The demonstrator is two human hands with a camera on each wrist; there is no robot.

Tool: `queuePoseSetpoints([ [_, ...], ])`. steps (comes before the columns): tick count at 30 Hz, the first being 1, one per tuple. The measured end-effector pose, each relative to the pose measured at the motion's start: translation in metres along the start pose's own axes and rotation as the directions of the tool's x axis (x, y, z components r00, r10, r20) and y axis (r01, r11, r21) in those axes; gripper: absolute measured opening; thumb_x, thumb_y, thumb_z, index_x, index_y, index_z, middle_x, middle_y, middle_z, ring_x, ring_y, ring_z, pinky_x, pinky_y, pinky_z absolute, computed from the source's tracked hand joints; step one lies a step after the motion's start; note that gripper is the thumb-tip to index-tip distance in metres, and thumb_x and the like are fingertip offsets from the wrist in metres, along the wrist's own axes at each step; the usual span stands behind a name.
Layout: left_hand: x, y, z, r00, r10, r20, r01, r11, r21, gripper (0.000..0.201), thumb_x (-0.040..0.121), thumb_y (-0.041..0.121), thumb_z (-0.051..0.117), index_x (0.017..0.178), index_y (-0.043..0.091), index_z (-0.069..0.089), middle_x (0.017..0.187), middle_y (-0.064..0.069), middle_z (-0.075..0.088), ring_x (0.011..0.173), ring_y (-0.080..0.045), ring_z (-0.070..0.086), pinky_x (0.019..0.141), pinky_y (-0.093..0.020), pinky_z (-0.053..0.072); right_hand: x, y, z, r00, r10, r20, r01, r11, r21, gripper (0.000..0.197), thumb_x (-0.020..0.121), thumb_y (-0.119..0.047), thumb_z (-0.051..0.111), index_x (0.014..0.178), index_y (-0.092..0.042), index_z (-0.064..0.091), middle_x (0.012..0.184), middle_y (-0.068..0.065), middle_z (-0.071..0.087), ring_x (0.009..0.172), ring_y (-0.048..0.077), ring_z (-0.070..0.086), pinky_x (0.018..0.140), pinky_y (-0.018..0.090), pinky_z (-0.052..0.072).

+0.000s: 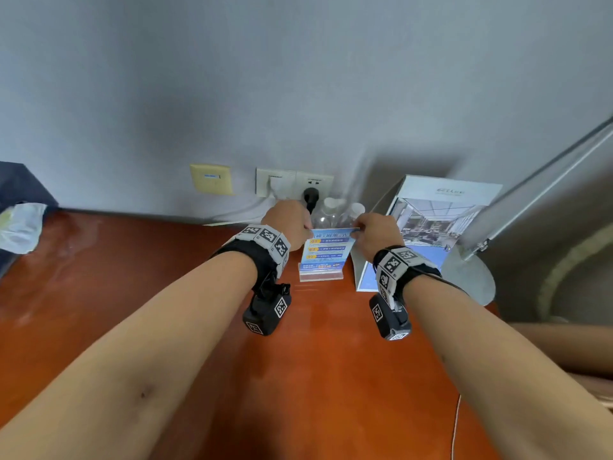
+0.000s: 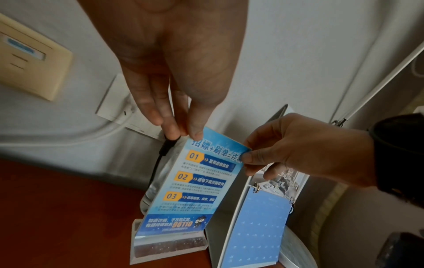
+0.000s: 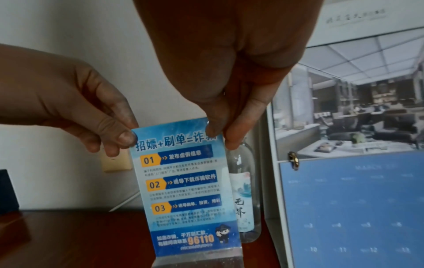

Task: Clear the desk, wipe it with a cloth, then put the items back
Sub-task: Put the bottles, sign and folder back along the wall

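The blue sign card stands upright in a clear acrylic holder on the reddish-brown table, near the wall and just left of the desk calendar. The card is printed with white and yellow text, three numbered sections marked 01, 02 and 03, and the number 96110 in a dark blue band at the bottom, beside a small cartoon figure. The base of the holder rests on the table surface.

The left hand pinches the upper left corner of the card between thumb and fingertips. The right hand pinches the upper right corner in the same way, thumb on the printed face. Both forearms extend forward over the table, each carrying a black wrist strap with coded markers.

Clear bottles with white caps stand directly behind the card, against the wall; one carries a pale label. A black plug sits in the white wall socket, and a beige wall plate is mounted further left. The desk calendar shows an interior photograph above a blue ring-bound date page. The round base of a silver lamp stands to the right of the calendar. A crumpled pale wrapper lies at the far left edge of the table.
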State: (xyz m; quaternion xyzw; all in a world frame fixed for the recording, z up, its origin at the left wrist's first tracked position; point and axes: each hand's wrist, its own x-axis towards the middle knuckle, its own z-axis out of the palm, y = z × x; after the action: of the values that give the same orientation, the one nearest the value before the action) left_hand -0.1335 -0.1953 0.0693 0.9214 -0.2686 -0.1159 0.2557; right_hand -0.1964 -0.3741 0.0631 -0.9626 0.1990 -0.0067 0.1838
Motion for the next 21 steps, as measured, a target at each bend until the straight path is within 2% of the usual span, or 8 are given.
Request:
queuePoseSetpoints([
  [3, 0.009, 0.010, 0.011, 1.000, 0.001, -0.008, 0.000, 0.999, 0.044, 0.016, 0.087, 0.015, 0.063, 0.086, 0.006, 0.076, 0.094, -0.005, 0.072, 0.088, -0.021, 0.065, 0.079, -0.038, 0.055, 0.005, 0.015, -0.001, 1.000, -0.001, -0.008, 0.001, 1.000, 0.016, 0.011, 0.089, -0.010, 0.059, 0.093, -0.008, 0.069, 0.092, 0.011, 0.067, 0.087, 0.027, 0.061, 0.072, 0.028, 0.044],
  [6, 0.017, 0.005, 0.010, 1.000, -0.011, 0.001, 0.011, 0.997, 0.080, 0.018, 0.087, 0.015, 0.063, 0.085, 0.002, 0.075, 0.093, -0.008, 0.072, 0.087, -0.022, 0.065, 0.079, -0.037, 0.055, 0.013, 0.018, 0.002, 0.997, -0.053, 0.061, 0.053, 0.999, 0.005, 0.013, 0.091, -0.014, 0.061, 0.097, -0.007, 0.069, 0.096, 0.012, 0.067, 0.091, 0.027, 0.061, 0.074, 0.027, 0.043],
  [10, 0.026, -0.019, -0.012, 0.997, -0.080, -0.008, 0.080, 0.989, 0.125, 0.017, 0.084, 0.019, 0.067, 0.084, 0.004, 0.075, 0.090, -0.008, 0.072, 0.088, -0.023, 0.066, 0.081, -0.036, 0.054, 0.026, -0.004, 0.012, 0.980, -0.157, 0.125, 0.160, 0.987, -0.017, 0.016, 0.093, -0.022, 0.059, 0.101, -0.013, 0.068, 0.101, 0.010, 0.067, 0.095, 0.026, 0.061, 0.078, 0.030, 0.046],
  [14, 0.024, -0.048, -0.032, 0.987, -0.149, -0.059, 0.156, 0.975, 0.155, 0.015, 0.084, 0.022, 0.070, 0.090, 0.011, 0.077, 0.096, -0.002, 0.072, 0.093, -0.022, 0.065, 0.079, -0.031, 0.050, 0.038, -0.040, 0.028, 0.952, -0.256, 0.169, 0.272, 0.959, -0.081, 0.020, 0.095, -0.027, 0.053, 0.106, -0.018, 0.068, 0.101, 0.005, 0.066, 0.091, 0.024, 0.060, 0.071, 0.030, 0.045],
  [16, 0.022, -0.062, -0.034, 0.978, -0.193, -0.083, 0.203, 0.970, 0.132, 0.014, 0.085, 0.020, 0.070, 0.092, 0.010, 0.076, 0.096, -0.002, 0.071, 0.092, -0.021, 0.064, 0.074, -0.027, 0.047, 0.044, -0.055, 0.034, 0.934, -0.297, 0.196, 0.325, 0.937, -0.129, 0.022, 0.097, -0.026, 0.050, 0.106, -0.019, 0.068, 0.098, 0.004, 0.066, 0.083, 0.021, 0.055, 0.068, 0.030, 0.041],
  [18, 0.023, -0.073, -0.033, 0.967, -0.230, -0.112, 0.238, 0.969, 0.066, 0.013, 0.085, 0.018, 0.071, 0.090, 0.008, 0.075, 0.096, -0.005, 0.071, 0.090, -0.022, 0.064, 0.076, -0.028, 0.049, 0.050, -0.067, 0.038, 0.930, -0.305, 0.205, 0.344, 0.919, -0.191, 0.021, 0.097, -0.020, 0.049, 0.105, -0.016, 0.068, 0.093, 0.004, 0.063, 0.079, 0.021, 0.053, 0.067, 0.030, 0.040],
  [21, 0.030, -0.080, -0.029, 0.961, -0.244, -0.130, 0.249, 0.968, 0.025, 0.011, 0.086, 0.016, 0.069, 0.090, 0.009, 0.076, 0.095, -0.005, 0.072, 0.088, -0.022, 0.065, 0.078, -0.031, 0.051, 0.059, -0.077, 0.041, 0.937, -0.288, 0.197, 0.334, 0.906, -0.261, 0.021, 0.094, -0.012, 0.049, 0.105, -0.014, 0.067, 0.098, 0.008, 0.065, 0.088, 0.026, 0.061, 0.073, 0.035, 0.050],
])
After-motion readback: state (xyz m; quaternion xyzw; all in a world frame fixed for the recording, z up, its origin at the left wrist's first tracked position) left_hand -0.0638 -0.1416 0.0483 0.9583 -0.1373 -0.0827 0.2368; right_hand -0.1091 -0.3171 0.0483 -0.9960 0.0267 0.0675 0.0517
